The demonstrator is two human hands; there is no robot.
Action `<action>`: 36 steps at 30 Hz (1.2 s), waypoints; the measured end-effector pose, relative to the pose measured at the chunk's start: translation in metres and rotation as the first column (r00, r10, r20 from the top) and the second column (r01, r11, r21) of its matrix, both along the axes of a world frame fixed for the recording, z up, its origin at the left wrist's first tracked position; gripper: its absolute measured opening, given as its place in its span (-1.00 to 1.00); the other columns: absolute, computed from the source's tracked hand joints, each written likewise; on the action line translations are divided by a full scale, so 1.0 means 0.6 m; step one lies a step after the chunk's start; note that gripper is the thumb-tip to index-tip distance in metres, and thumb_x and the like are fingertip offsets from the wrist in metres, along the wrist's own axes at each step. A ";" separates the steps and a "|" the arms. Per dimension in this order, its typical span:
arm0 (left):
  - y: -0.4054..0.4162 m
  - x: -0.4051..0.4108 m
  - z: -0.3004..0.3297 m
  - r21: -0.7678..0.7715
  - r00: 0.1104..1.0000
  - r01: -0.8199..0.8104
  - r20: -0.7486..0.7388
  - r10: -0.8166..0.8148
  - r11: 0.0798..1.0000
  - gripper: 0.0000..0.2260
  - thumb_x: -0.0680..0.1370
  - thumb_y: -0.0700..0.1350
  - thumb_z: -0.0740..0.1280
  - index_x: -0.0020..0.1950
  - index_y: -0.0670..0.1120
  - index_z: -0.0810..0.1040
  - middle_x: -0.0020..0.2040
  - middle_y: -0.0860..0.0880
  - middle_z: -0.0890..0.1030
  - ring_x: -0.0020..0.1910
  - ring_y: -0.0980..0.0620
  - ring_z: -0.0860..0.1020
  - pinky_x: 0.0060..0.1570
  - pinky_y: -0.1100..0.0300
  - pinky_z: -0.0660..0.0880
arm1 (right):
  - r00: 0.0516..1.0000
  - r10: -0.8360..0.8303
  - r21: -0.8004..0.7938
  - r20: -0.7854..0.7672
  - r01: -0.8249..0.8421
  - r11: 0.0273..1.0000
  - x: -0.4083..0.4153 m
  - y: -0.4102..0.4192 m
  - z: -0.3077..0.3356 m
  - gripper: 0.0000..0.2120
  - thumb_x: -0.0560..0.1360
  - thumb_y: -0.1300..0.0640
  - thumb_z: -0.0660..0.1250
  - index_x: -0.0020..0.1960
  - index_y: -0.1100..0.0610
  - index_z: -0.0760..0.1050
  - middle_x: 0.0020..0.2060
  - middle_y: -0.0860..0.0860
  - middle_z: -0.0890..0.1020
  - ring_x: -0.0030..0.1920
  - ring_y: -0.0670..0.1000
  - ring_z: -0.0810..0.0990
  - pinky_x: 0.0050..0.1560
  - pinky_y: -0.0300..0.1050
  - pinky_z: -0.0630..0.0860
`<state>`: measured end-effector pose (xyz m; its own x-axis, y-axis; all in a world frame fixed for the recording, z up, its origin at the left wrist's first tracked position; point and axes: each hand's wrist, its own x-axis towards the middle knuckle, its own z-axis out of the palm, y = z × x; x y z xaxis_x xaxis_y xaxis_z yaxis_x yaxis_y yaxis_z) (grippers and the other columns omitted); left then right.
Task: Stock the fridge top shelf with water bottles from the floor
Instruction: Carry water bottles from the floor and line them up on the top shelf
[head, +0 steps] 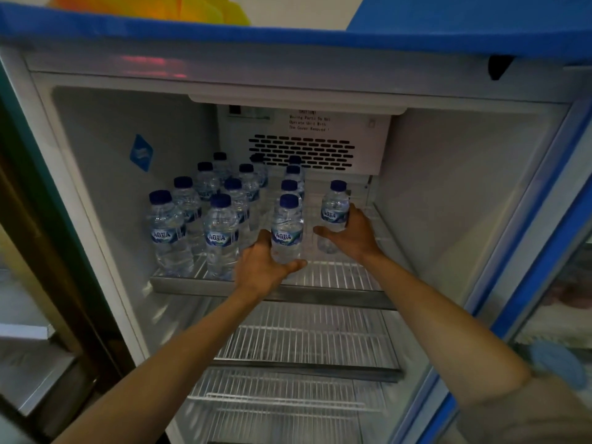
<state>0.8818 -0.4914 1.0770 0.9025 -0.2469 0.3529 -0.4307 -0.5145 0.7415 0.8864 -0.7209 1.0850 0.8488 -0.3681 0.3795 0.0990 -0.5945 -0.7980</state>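
Observation:
Several clear water bottles with blue caps and blue labels stand in three rows on the left and middle of the fridge's top wire shelf point(339, 277). My left hand point(262, 267) grips the front bottle of the third row point(287, 229), which stands upright near the shelf's front edge. My right hand point(354, 233) holds another bottle point(334, 208) upright, just to the right of that row, low over the shelf; whether it rests on the wire is unclear.
The right part of the top shelf is bare wire. A vent panel point(301, 153) sits on the back wall behind the rows. Two more wire shelves point(307, 344) lie below. The fridge's open door frame point(525, 238) runs along the right.

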 end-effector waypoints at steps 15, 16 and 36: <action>0.027 0.011 0.002 0.020 0.986 0.147 -0.088 -0.144 0.989 -0.36 0.31 0.10 0.57 0.30 0.00 0.42 0.06 0.08 0.59 0.01 0.05 0.56 0.00 0.14 0.54 | 0.995 -0.098 0.094 0.019 0.096 0.991 0.039 -0.013 -0.013 -0.50 0.35 -0.06 0.59 0.19 0.09 0.53 -0.03 -0.11 0.62 -0.08 -0.17 0.60 -0.11 -0.34 0.49; 0.027 0.009 0.004 0.006 0.985 0.147 -0.090 -0.146 0.989 -0.38 0.32 0.09 0.57 0.30 0.00 0.42 0.04 0.10 0.58 -0.01 0.08 0.55 -0.05 0.21 0.51 | 0.993 -0.117 0.104 0.020 0.114 0.988 0.052 -0.014 -0.013 -0.47 0.36 -0.04 0.58 0.22 0.11 0.51 0.00 -0.08 0.60 -0.05 -0.11 0.59 -0.09 -0.31 0.48; 0.022 0.008 -0.011 -0.024 0.992 0.126 0.015 -0.125 0.992 -0.39 0.26 0.18 0.57 0.21 0.05 0.44 -0.01 0.20 0.58 -0.08 0.22 0.56 -0.07 0.24 0.56 | 0.976 -0.108 0.066 -0.190 0.123 0.990 0.193 -0.092 -0.032 -0.17 0.32 -0.10 0.58 0.47 0.15 0.35 0.31 0.11 0.54 0.28 0.14 0.54 0.31 -0.03 0.48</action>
